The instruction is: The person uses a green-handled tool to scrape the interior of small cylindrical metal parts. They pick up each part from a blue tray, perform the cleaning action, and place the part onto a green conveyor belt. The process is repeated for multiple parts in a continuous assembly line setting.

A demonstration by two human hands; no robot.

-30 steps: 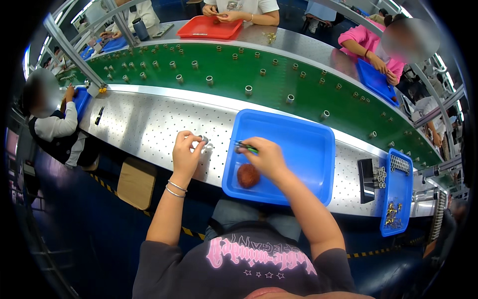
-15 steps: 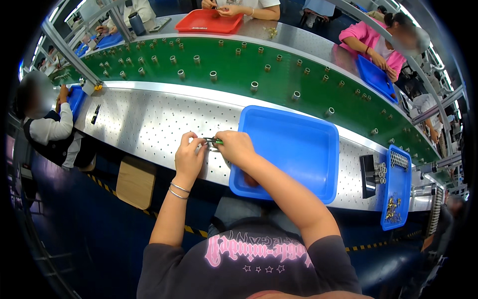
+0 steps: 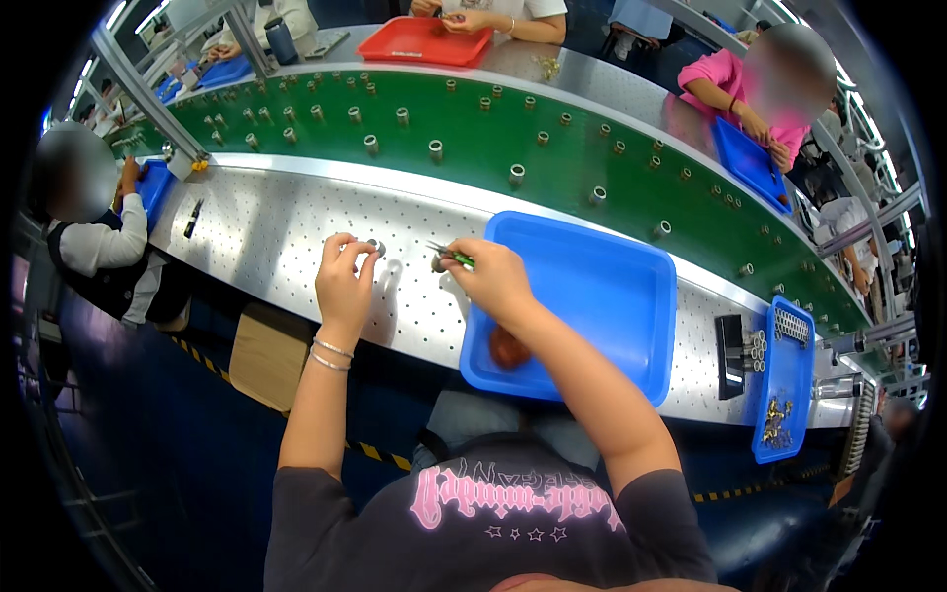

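Observation:
My left hand [image 3: 343, 281] is closed, thumb and fingertips pinching a small silver metal sleeve [image 3: 377, 248] just above the perforated metal bench. In my right hand [image 3: 490, 273] is a small green-handled tool [image 3: 460, 259] with two slim, slightly parted dark tips pointing left; whether it is snips or tweezers I cannot tell. A small round dull part [image 3: 438, 264] shows under those fingers, and I cannot tell if it is held or lies on the bench. Beside my right forearm stands a large blue tray [image 3: 582, 296] with a reddish-brown bundle [image 3: 510, 347] in its near left corner.
Beyond the bench [image 3: 286, 212] runs a green conveyor belt [image 3: 464, 128] bearing several metal sleeves. At right are a black holder [image 3: 730, 357] and a narrow blue tray [image 3: 786, 380] with sleeves and brass-coloured parts. A black tool [image 3: 193, 219] lies at left. Co-workers sit around.
My hands have drawn apart: the left went left with the metal sleeve, the right went right with the green-handled tool. The reddish-brown bundle shows more fully.

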